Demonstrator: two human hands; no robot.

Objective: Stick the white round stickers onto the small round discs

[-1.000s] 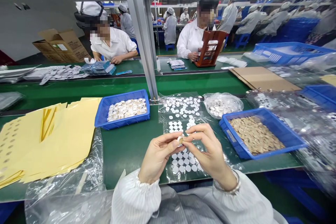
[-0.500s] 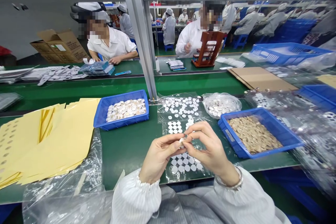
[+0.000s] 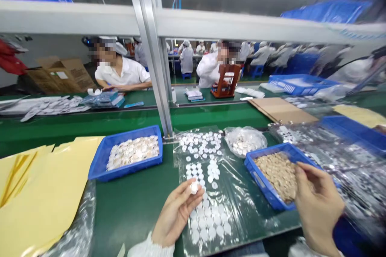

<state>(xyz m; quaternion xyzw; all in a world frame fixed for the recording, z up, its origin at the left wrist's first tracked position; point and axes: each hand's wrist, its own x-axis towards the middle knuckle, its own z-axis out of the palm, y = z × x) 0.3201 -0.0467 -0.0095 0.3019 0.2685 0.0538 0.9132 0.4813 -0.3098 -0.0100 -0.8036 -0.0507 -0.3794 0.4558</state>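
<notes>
My left hand (image 3: 177, 211) pinches a small white round disc (image 3: 194, 187) between thumb and fingers, above a clear plastic sheet (image 3: 238, 209). On that sheet lie rows of white discs (image 3: 209, 221), with looser ones further back. My right hand (image 3: 318, 202) is at the right edge of a blue tray (image 3: 265, 192) full of tan round discs (image 3: 277, 172). Its thumb and fingertips are pressed together; whether anything is between them I cannot make out.
A second blue tray (image 3: 126, 166) of whitish discs stands left, beside yellow sheets (image 3: 51, 192). A clear bag of white pieces (image 3: 245, 141) sits behind the right tray. A metal post (image 3: 150, 48) rises at the bench's back. Two co-workers sit opposite, near a brown wooden stand (image 3: 226, 81).
My hands have parted. The right one moved right to the tray of tan discs; the left one, still pinching the disc, is slightly lower and further left. The view has tilted up.
</notes>
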